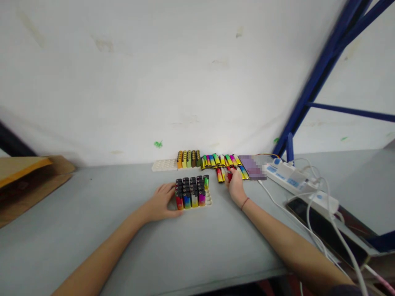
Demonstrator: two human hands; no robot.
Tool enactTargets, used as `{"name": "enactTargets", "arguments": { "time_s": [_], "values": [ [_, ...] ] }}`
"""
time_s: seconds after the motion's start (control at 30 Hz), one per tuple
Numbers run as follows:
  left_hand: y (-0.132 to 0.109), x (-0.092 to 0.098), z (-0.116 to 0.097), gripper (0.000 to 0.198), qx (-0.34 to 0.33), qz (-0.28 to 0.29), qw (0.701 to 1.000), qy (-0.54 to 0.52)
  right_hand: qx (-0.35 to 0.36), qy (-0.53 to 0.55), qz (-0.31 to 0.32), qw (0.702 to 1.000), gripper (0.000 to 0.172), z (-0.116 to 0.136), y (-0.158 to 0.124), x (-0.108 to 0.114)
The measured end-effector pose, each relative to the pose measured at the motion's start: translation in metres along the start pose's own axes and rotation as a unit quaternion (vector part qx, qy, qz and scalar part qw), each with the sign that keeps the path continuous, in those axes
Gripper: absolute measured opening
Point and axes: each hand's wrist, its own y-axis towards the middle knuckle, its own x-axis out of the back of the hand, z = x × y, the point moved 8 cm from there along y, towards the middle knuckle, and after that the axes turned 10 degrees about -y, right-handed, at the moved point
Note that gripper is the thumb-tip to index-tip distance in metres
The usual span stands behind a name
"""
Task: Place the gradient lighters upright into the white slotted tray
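A white tray (209,198) holds upright lighters with black tops (187,199) in rows, and its right column has a green lighter (206,182) at the back and bare holes in front. My left hand (162,202) rests against the tray's left side, thumb and fingers spread around its corner. My right hand (236,187) is closed on a red lighter (230,176), beside a pile of colourful lighters (219,174) lying on the table. Behind the tray stands a second white tray (165,165) with yellow, green and dark lighters (189,159) at its right part.
A purple flat object (251,166) lies right of the pile. Further right are a white power strip (296,185) with tangled cables and a dark phone (327,230). Blue metal frame bars (321,74) rise at the right. A cardboard box (33,185) sits at the left.
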Motion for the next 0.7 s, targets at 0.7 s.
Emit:
{"name": "enactTargets", "arguments": {
  "time_s": [0.7],
  "values": [
    [-0.010, -0.011, 0.005, 0.071, -0.040, -0.035, 0.998, 0.031, 0.002, -0.032, -0.054, 0.998, 0.044, 0.019, -0.015, -0.001]
  ]
}}
